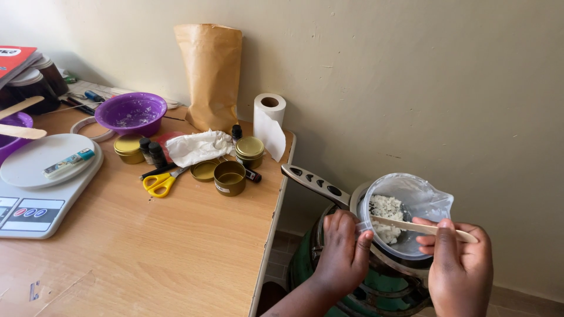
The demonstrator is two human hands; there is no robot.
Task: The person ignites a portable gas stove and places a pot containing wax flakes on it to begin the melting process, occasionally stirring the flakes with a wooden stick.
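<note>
While your left hand closes its fingers on the rim of the clear plastic jug, your right hand pinches a wooden stick whose tip lies in the white crumbly lumps inside. The jug sits in a pan on a green stove, just beside the wooden table holding yellow scissors and gold tins.

Both hands raised low right, forearms reaching up from below
Left hand curled, fingers pinched shut, back to camera; right hand closed in a grip, thumb on top; hands near, apart
</note>
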